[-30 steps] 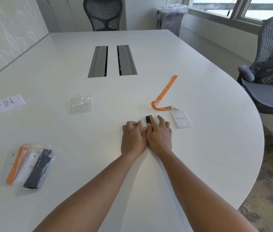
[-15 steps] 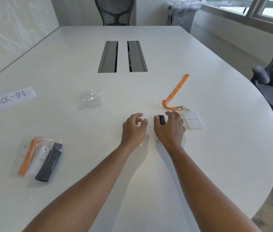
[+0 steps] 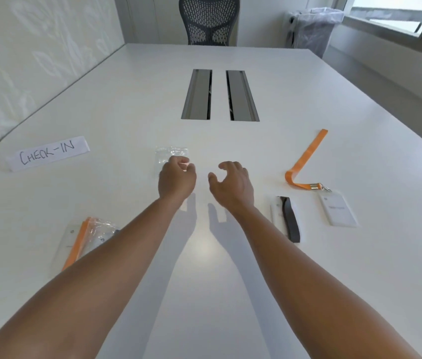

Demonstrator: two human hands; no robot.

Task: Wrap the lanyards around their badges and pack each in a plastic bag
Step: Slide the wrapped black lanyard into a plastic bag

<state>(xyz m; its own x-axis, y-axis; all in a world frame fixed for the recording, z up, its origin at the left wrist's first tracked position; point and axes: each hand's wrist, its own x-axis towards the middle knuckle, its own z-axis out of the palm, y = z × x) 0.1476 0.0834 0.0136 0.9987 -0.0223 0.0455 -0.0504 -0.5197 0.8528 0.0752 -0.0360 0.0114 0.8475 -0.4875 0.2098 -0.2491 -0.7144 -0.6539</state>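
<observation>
A paper sign (image 3: 48, 153) is lying far to the left of your hands, hand-lettered "CHECK-IN". The print on the white badge (image 3: 337, 209) to your right is too blurred to read.

Your left hand (image 3: 177, 179) is reaching over the table (image 3: 230, 255) with its fingers curled at the near edge of an empty clear bag (image 3: 170, 154); you cannot tell whether they are already pinching the plastic or only touching it. Your right hand (image 3: 231, 186) is hovering just beside the left, fingers loosely curved and spread, holding nothing.

Just right of your right wrist, a badge wrapped in a black lanyard (image 3: 285, 218) is lying unbagged on the table. Farther right, an orange lanyard (image 3: 305, 161) is trailing loose, clipped to the white badge and not wound around it. Under your left forearm, bagged badges (image 3: 85, 239) are sitting in clear plastic, one with an orange strap showing.

Beyond both hands, two metal cable slots (image 3: 220, 94) are running along the tabletop, with a mesh chair (image 3: 208, 19) past the far end.
</observation>
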